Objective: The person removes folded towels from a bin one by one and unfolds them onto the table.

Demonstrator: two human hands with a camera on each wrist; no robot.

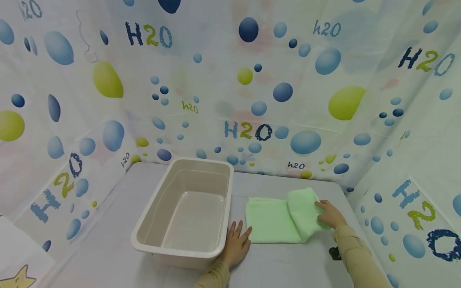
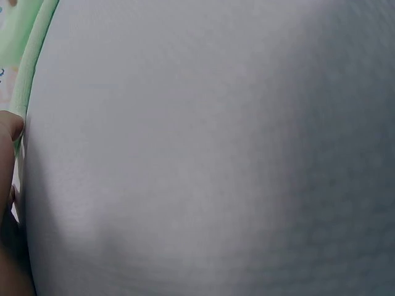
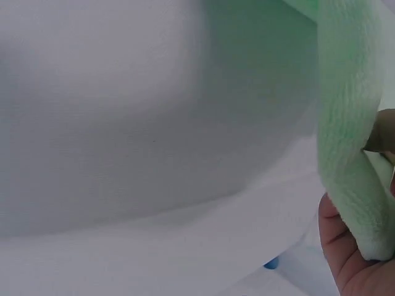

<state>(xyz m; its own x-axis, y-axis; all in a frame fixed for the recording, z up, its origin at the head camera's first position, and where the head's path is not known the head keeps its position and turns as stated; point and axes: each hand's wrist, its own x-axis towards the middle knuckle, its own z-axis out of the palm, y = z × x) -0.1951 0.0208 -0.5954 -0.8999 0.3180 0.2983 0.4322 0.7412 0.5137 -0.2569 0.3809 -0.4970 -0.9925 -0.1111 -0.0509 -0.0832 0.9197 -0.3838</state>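
Observation:
A light green towel (image 1: 279, 218) lies on the grey table (image 1: 288, 264), its right part folded over to the left. My right hand (image 1: 329, 214) grips that folded part at its right edge; the right wrist view shows the towel (image 3: 349, 142) held against my palm (image 3: 345, 259). My left hand (image 1: 237, 242) rests flat on the table with fingers spread, its fingertips touching the towel's near left corner. In the left wrist view a strip of towel (image 2: 28, 68) shows beside a fingertip (image 2: 9, 132). A beige plastic tub (image 1: 187, 210) stands just left of that hand.
Walls draped in white cloth printed with blue and green bubbles and "H2O" (image 1: 248, 130) close in the table at the back and on both sides. A small dark object (image 1: 335, 253) lies near my right sleeve.

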